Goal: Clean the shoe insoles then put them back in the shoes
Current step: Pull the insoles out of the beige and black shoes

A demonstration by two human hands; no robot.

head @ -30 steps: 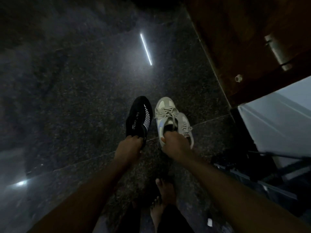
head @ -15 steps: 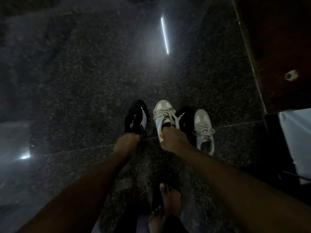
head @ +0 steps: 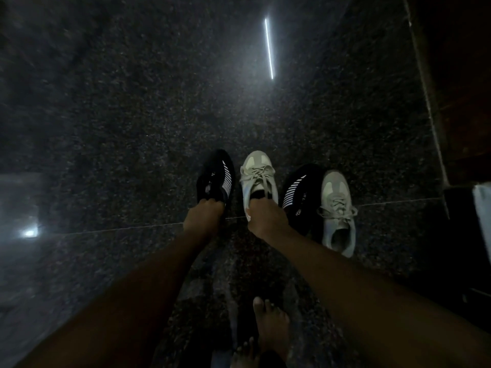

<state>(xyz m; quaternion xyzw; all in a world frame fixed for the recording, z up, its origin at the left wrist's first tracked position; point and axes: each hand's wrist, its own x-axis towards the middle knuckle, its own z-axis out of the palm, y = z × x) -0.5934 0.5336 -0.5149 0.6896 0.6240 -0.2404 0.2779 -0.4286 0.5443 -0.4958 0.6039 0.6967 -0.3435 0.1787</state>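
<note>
Floor (head: 132, 115), dark granite, whole frame. Shoes, centre: black shoe (head: 216, 176), pale sneaker (head: 259, 176); second black shoe (head: 300, 192) and second pale sneaker (head: 337, 208) newly in view at their right. Left hand (head: 203, 216) grips black shoe's heel, right hand (head: 267, 219) pale sneaker's collar, as before. Insoles unseen, presumably inside; cleaning not begun.

Ahead and to our left the speckled floor (head: 119, 123) stretches open, wide room for a hand. Only a narrow gap parts the black shoe (head: 216, 176) and pale shoe (head: 259, 173) we grip. Right of them a second black shoe (head: 299, 192) and second pale shoe (head: 337, 208) lie touching, short of a wooden panel (head: 457, 88).
</note>
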